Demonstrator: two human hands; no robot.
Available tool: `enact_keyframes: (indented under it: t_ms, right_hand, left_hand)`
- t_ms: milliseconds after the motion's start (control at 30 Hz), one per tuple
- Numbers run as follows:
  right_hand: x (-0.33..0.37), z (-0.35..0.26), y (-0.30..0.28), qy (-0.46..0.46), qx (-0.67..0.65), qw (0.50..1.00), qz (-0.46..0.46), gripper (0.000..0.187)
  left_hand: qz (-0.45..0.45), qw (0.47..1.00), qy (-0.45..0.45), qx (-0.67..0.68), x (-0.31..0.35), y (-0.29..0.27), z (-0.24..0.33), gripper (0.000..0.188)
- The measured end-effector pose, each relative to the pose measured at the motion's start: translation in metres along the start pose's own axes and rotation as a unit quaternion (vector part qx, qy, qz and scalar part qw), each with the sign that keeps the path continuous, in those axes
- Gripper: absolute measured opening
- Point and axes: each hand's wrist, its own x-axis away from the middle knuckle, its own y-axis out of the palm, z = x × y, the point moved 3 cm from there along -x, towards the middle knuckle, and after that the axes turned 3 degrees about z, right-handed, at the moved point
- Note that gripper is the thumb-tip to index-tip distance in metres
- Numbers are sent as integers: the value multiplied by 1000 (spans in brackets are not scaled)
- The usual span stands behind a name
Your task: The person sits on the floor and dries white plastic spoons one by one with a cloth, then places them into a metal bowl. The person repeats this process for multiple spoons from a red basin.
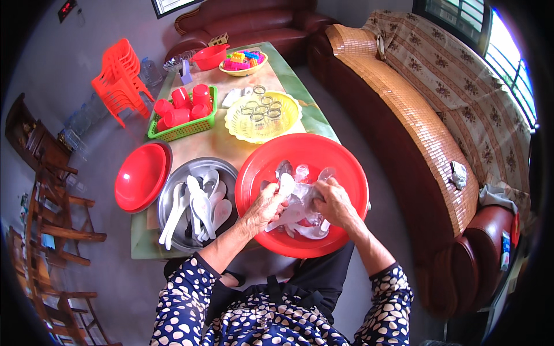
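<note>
A large red basin [277, 151] sits at the near end of the table, over my lap. Over its left half, my left hand [262, 210] is closed round a white spoon [285, 184], bowl upward. My right hand [336, 202] is also closed, and a greyish spoon bowl [326, 173] shows just above its fingers. Wet, clear and whitish pieces lie between and below the hands, too blurred to name. A metal spoon [283, 168] rests near them. To the left, several white spoons [202, 210] lie in a grey metal basin [177, 179].
Red basins [140, 177] overhang the table's left edge. Beyond stand a green basket [187, 128] of red cups, a yellow basket [241, 134] of glass-like rings, and a yellow bowl [245, 71] of toy blocks. Stacked red chairs [120, 75] are left, a long sofa [398, 109] right.
</note>
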Motion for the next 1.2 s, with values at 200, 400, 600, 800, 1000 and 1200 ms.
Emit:
enact_keyframes:
  t_ms: [200,400,600,800,1000,1200]
  right_hand:
    - [7,-66,11,-115,-81,978,153,40]
    - [-28,-55,16,-132,-57,973,180,35]
    - [-66,-34,12,166,-349,920,59,28]
    - [-34,-58,35,-36,-194,972,124,36]
    - [10,-92,50,-191,58,974,109,49]
    - [-25,-84,28,-198,62,962,179,43]
  left_hand:
    - [-28,997,37,67,-1,7,-8,21]
    - [-19,994,54,95,4,5,-9,16]
    - [-92,985,80,120,1,1,-12,18]
    - [-2,983,32,183,0,-6,-10,27]
    - [-25,964,60,256,-6,-9,-11,51]
    - [34,977,20,209,4,-3,-3,57]
